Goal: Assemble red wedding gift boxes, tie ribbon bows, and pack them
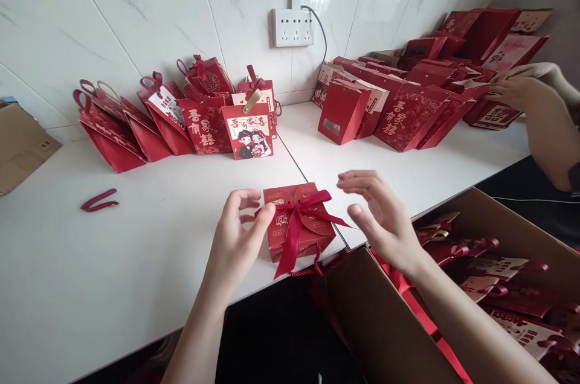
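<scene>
A red gift box (pixel 272 240) with gold print lies at the front edge of the white table. Across its top runs a dark red ribbon (pixel 294 230) tied in a bow, one tail hanging over the front side. A twisted red cord (pixel 312 268) droops from the same side. At the box's left edge is my left hand (pixel 242 227), fingers curved and apart; whether its thumb touches the ribbon I cannot tell. My right hand (pixel 380 215) hovers to the right of the box, fingers spread and holding nothing.
Finished red bags with handles (pixel 203 124) line the wall on the left. More red bags (pixel 408 112) crowd the right, beside another person's hands (pixel 512 91). An open cardboard box (pixel 362 299) of bags stands below right. A loose ribbon strip (pixel 97 201) lies left.
</scene>
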`<state>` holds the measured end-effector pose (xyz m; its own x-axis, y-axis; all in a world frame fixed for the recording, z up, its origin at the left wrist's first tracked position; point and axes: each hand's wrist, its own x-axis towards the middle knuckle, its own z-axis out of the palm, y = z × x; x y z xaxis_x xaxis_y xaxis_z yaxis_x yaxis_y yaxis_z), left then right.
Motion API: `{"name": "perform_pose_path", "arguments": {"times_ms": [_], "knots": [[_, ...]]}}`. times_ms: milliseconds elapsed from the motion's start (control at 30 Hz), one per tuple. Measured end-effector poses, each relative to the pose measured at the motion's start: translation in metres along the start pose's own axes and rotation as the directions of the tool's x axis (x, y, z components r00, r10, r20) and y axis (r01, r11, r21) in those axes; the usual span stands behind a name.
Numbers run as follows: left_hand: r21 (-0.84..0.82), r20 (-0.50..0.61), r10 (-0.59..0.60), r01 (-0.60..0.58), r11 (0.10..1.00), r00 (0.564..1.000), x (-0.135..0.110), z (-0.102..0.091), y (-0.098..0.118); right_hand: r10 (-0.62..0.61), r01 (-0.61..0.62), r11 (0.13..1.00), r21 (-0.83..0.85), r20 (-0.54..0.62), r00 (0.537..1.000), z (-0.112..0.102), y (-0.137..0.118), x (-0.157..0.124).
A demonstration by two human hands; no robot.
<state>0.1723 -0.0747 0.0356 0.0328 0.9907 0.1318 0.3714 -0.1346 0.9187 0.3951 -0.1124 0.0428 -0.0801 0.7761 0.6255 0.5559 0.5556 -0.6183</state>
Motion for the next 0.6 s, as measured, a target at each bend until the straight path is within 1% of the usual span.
{"name": "perform_pose_path", "arguments": {"times_ms": [33, 100, 133, 167, 200, 233, 267, 300, 333, 367, 400, 433, 467, 500, 600], "knots": [[-0.005, 0.010, -0.024, 0.024, 1.000, 1.000, -0.001, -0.001, -0.002, 0.047, -0.046, 0.999, -0.017, 0.062, 0.997, 0.001, 0.003, 0.000], [0.009, 0.034, -0.038, 0.038, 0.999, 0.999, -0.003, -0.001, -0.004, 0.066, -0.055, 0.996, -0.070, 0.155, 0.986, 0.003, 0.002, -0.004], [0.024, 0.024, -0.019, 0.019, 1.000, 1.000, -0.004, -0.001, -0.004, 0.075, -0.059, 0.994, -0.092, 0.180, 0.981, 0.004, -0.001, -0.007], [0.041, -0.011, 0.030, -0.029, 0.999, 0.999, -0.005, 0.000, -0.003, 0.099, -0.081, 0.992, -0.101, 0.189, 0.977, 0.004, -0.005, -0.010], [0.066, -0.061, 0.115, -0.111, 0.992, 0.991, -0.005, 0.001, -0.002, 0.143, -0.126, 0.987, -0.099, 0.193, 0.971, 0.004, -0.009, -0.012], [0.102, -0.100, 0.228, -0.218, 0.971, 0.968, -0.006, 0.001, 0.001, 0.206, -0.193, 0.978, -0.086, 0.198, 0.958, 0.004, -0.013, -0.014], [0.146, -0.106, 0.349, -0.332, 0.932, 0.931, -0.006, 0.002, 0.004, 0.281, -0.273, 0.960, -0.064, 0.204, 0.938, 0.004, -0.016, -0.014], [0.184, -0.068, 0.453, -0.435, 0.882, 0.889, -0.006, 0.003, 0.008, 0.358, -0.360, 0.932, -0.034, 0.211, 0.909, 0.003, -0.018, -0.014], [0.209, 0.001, 0.525, -0.514, 0.832, 0.851, -0.005, 0.004, 0.012, 0.429, -0.441, 0.898, 0.002, 0.228, 0.874, 0.003, -0.020, -0.013], [0.223, 0.080, 0.563, -0.565, 0.794, 0.823, -0.005, 0.005, 0.016, 0.483, -0.508, 0.861, 0.036, 0.255, 0.838, 0.002, -0.020, -0.011], [0.234, 0.145, 0.573, -0.590, 0.772, 0.807, -0.004, 0.006, 0.018, 0.519, -0.555, 0.830, 0.062, 0.280, 0.808, 0.002, -0.020, -0.009], [0.246, 0.187, 0.569, -0.599, 0.762, 0.801, -0.003, 0.007, 0.020, 0.537, -0.580, 0.812, 0.072, 0.298, 0.789, 0.002, -0.020, -0.008], [0.257, 0.210, 0.560, -0.598, 0.759, 0.801, -0.003, 0.008, 0.021, 0.539, -0.580, 0.812, 0.060, 0.303, 0.786, 0.002, -0.019, -0.007], [0.264, 0.221, 0.551, -0.593, 0.761, 0.805, -0.002, 0.010, 0.022, 0.526, -0.556, 0.830, 0.027, 0.291, 0.799, 0.002, -0.019, -0.007], [0.268, 0.234, 0.531, -0.579, 0.770, 0.814, -0.001, 0.013, 0.019, 0.437, -0.423, 0.899, -0.113, 0.213, 0.874, 0.002, -0.018, -0.009]]}}
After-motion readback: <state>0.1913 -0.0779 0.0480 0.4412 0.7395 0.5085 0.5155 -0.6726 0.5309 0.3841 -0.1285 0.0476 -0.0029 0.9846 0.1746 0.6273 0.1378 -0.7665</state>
